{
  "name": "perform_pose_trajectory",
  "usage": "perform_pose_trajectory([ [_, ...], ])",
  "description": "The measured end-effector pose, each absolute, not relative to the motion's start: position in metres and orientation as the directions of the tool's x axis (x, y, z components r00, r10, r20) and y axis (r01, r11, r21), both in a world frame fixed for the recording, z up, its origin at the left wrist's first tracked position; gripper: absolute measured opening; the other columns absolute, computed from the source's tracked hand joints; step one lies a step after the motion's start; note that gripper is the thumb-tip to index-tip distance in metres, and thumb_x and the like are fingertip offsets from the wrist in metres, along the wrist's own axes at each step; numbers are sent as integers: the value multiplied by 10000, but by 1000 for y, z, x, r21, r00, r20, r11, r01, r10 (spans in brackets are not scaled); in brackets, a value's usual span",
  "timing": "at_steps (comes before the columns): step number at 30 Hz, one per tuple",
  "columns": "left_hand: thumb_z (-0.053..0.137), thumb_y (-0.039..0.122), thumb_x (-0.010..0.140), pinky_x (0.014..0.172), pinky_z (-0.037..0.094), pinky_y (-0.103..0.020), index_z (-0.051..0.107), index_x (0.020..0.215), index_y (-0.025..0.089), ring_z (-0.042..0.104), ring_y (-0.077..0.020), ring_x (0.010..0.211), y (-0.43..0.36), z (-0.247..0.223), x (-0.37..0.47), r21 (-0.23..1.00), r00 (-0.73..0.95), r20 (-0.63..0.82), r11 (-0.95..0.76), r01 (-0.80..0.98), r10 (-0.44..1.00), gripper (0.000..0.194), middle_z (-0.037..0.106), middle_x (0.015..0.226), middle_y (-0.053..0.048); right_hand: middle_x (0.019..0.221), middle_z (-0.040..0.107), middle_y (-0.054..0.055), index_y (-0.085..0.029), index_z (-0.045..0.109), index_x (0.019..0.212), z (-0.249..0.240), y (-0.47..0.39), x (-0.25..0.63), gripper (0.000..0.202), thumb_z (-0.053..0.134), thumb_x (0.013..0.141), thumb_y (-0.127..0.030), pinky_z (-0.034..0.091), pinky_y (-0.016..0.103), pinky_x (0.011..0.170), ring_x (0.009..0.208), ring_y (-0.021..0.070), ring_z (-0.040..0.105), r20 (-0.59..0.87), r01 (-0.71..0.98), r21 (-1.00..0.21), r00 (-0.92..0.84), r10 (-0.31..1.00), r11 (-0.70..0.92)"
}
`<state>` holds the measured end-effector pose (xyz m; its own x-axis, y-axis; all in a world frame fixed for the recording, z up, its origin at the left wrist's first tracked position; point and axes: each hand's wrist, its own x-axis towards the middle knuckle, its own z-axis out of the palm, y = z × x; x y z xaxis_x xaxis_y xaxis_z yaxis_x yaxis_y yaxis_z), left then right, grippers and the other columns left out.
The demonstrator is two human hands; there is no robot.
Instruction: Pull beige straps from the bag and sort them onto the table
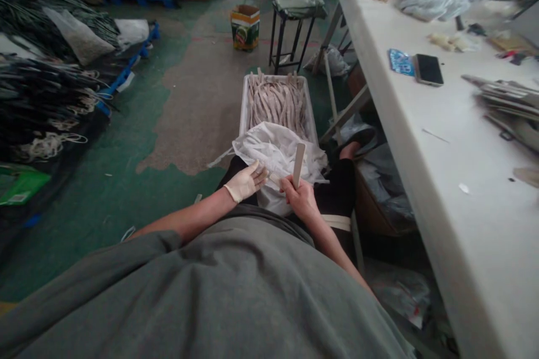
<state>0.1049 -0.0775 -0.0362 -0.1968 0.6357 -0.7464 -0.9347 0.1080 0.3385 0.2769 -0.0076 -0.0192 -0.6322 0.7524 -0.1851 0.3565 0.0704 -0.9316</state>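
Note:
My right hand (pixel 301 197), bare, is closed around a flat pale strip (pixel 298 165) that points upward. A small light piece (pixel 275 179) juts out from the thumb side of this hand toward the left; whether it belongs to the same strip I cannot tell. My left hand (pixel 248 181) wears a whitish glove, its fingers stretched out just short of that piece. Under both hands, a white plastic bag (pixel 269 148) lies over my lap. Beyond it stands a white crate (pixel 243 106) filled with long beige-grey strips (pixel 275 101).
A long white table (pixel 404 140) runs along my right, bearing a phone (pixel 428 69) and plastic bags. Ahead are a stool (pixel 298 8) and a yellow carton (pixel 245 28). Bundles of dark straps (pixel 46 101) lie on a blue pallet (pixel 126 70) at left.

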Motion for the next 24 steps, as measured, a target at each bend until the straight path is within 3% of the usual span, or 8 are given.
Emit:
perform_pose_trajectory([
  [6, 697, 265, 902, 669, 512, -247, 601, 732, 155, 626, -106, 594, -76, -30, 120, 360, -243, -747, 68, -931, 619, 224, 646, 658, 12, 571, 598, -4, -211, 559, 725, -24, -12, 268, 303, 480, 917, -431, 362, 243, 537, 500, 139, 522, -92, 447, -856, -625, 775, 259],
  [12, 717, 312, 886, 696, 503, -258, 626, 786, 163, 642, -125, 676, -75, -33, 127, 372, -238, -725, 76, -925, 646, 202, 679, 743, -13, 684, 672, 28, -206, 580, 748, -19, -10, 262, 278, 472, 955, -357, 325, 252, 590, 627, 164, 573, -56, 592, -675, -635, 770, 439],
  [17, 774, 330, 834, 735, 500, -263, 660, 843, 167, 650, -143, 753, -76, -35, 126, 387, -240, -685, 64, -920, 688, 198, 701, 850, -34, 725, 691, 33, -205, 602, 777, -24, -10, 263, 282, 468, 976, -352, 308, 257, 597, 659, 171, 584, -80, 628, -616, -651, 755, 476],
  [24, 714, 307, 887, 696, 498, -254, 660, 832, 171, 646, -134, 728, -75, -36, 124, 369, -247, -698, 42, -928, 672, 156, 693, 822, -25, 736, 694, 32, -204, 608, 785, -27, -8, 263, 274, 480, 982, -346, 293, 263, 599, 667, 171, 581, -74, 637, -589, -654, 752, 497],
])
